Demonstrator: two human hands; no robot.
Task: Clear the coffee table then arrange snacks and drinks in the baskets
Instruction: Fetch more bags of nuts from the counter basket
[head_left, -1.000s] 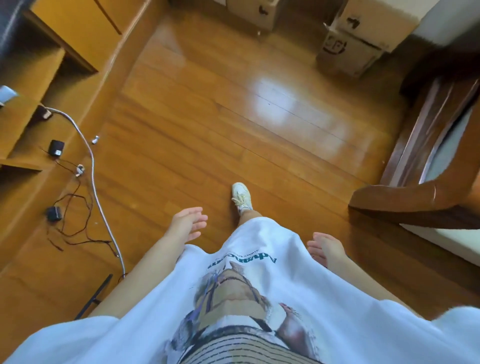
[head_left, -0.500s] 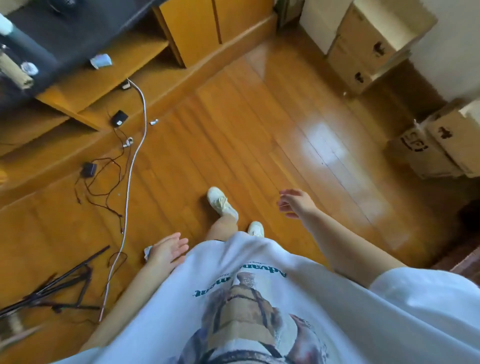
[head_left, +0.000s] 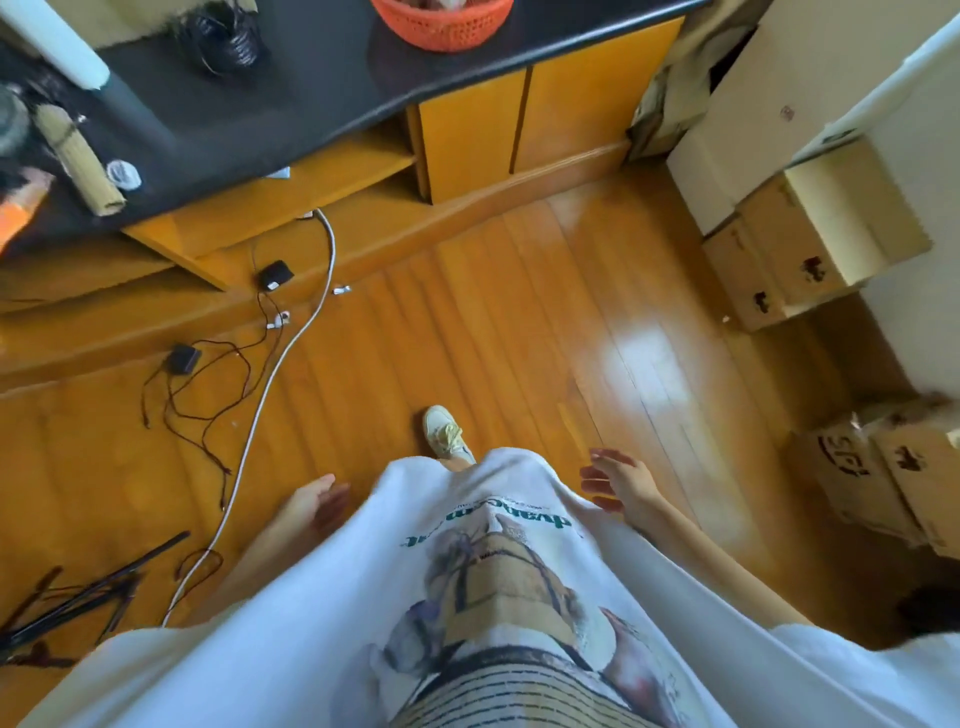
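Fingers loose and spread on both hands, holding nothing. Left hand down at 7 o'clock, blurry, hanging beside the white shirt. Right hand at 5 o'clock, palm turned in, just off the shirt's other side. One pale shoe poking out on the wood floor, right in the middle.

Orange basket far up at 12 o'clock, sitting on the black top of a wooden cabinet, cut off by the picture's upper edge. Something inside the basket, too blurry to tell.

Lots of bare floor from the middle up to the cabinet's bottom edge. Tangled black wires and a white cable at 9 and 10 o'clock, running along the cabinet's foot. Black rods lying at 8 o'clock. Cardboard boxes piled at 2 and 4 o'clock along the right side.
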